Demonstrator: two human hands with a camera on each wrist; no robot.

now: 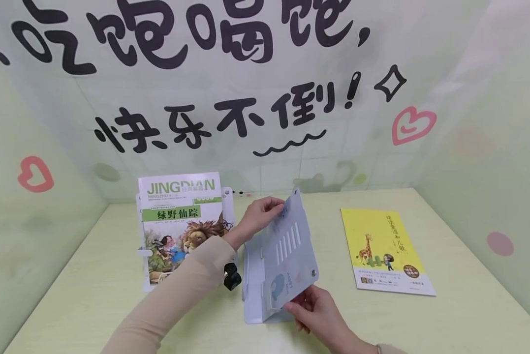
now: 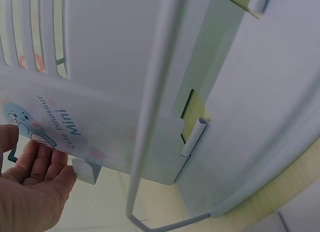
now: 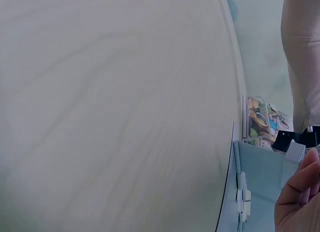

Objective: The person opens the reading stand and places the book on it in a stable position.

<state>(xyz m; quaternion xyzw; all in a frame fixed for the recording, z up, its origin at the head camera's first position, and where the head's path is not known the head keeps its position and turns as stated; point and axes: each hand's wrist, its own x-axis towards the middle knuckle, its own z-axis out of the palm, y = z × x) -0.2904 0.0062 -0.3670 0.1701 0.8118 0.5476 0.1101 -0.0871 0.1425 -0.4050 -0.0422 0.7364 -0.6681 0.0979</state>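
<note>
A pale blue metal book stand [image 1: 291,246] with slots and a dinosaur print is partly unfolded on the table, its panel tilted up from its base. My left hand [image 1: 262,214] grips the panel's far edge, and my right hand [image 1: 318,309] pinches its near corner. In the left wrist view, the left hand [image 2: 40,187] has its fingers at the panel's edge beside the print, and a wire leg [image 2: 150,101] crosses in front. In the right wrist view, the right hand [image 3: 300,197] shows at the lower right by the stand's panel [image 3: 262,167].
To the left, a book with a lion cover [image 1: 180,211] leans on another stand [image 1: 228,201], partly behind my left sleeve. A yellow book [image 1: 382,250] lies flat at the right of the light wooden table [image 1: 92,255]. A printed wall sheet [image 1: 229,167] closes off the back.
</note>
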